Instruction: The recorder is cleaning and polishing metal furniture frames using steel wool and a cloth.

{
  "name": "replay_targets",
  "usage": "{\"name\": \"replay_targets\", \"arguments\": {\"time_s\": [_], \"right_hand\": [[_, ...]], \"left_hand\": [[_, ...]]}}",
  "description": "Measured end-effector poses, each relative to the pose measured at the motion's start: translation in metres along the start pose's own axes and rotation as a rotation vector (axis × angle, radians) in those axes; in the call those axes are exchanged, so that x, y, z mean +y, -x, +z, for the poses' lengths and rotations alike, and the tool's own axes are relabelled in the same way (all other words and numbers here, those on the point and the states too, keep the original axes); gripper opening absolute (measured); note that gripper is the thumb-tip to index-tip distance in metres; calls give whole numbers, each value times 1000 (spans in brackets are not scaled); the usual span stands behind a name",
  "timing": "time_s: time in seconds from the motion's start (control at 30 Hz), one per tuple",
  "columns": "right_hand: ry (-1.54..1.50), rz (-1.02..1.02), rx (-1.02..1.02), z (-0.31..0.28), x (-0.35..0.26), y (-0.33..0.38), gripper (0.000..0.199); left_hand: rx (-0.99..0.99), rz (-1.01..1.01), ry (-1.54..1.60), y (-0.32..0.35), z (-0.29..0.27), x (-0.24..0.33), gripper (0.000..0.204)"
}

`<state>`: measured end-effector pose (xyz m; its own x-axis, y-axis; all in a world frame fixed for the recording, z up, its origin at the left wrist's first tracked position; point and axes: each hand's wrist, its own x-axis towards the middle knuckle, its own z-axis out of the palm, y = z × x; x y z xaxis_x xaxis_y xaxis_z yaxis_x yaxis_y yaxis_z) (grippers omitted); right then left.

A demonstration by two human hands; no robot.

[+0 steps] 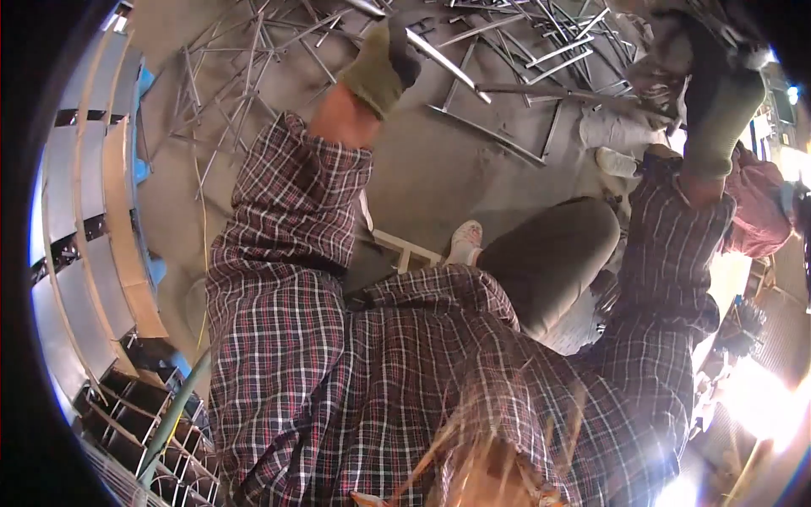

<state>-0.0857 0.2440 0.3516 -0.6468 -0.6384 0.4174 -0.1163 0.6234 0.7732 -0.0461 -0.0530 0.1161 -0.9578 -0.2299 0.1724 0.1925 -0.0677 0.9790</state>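
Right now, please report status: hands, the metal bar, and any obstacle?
Left hand gloved, gripping metal bar. Right hand gloved, raised, grip unclear. Scrap metal pile covers the floor ahead.

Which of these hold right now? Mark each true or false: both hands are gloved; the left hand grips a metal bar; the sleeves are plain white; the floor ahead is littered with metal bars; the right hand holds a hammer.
1. Both hands gloved: true, left hand and right hand.
2. Left hand grips a metal bar: true.
3. Sleeves plain white: false, the sleeves are plaid.
4. Floor littered with metal bars: true.
5. Right hand holds a hammer: false, no hammer shows; its grip is unclear.
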Motion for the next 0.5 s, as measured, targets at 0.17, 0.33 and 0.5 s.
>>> {"name": "replay_targets", "arguments": {"time_s": [0.17, 0.33, 0.5], "right_hand": [[-512, 91, 393, -6, 56, 28, 18], [-932, 282, 532, 18, 41, 34, 17], [-1204, 434, 628, 20, 45, 43, 16]], "left_hand": [[31, 59, 52, 5, -5, 20, 31], [65, 80, 46, -16, 1, 29, 29], [63, 109, 101, -13, 5, 40, 27]]}}
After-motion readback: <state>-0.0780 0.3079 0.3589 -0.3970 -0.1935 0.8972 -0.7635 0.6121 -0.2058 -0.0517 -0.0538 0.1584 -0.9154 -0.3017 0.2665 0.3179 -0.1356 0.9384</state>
